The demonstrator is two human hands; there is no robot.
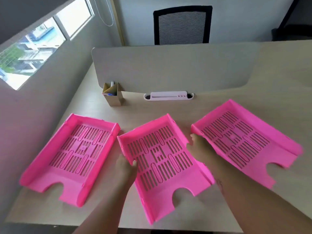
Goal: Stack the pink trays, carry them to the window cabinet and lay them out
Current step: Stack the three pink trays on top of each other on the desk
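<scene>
Pink plastic, slotted: three trays are laid side by side on the pale wood table [133, 108]. The middle tray [162, 159] is gripped at its left wall by the left hand [125, 168] and at its right wall by the right hand [198, 147]. The left tray [67, 159] lies just outside the left hand, and the right tray [244, 142] is touched at its near corner beside the right hand.

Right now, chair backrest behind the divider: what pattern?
Fine grey-and-white horizontal stripes in a black frame on the chair backrest; head view.
</scene>
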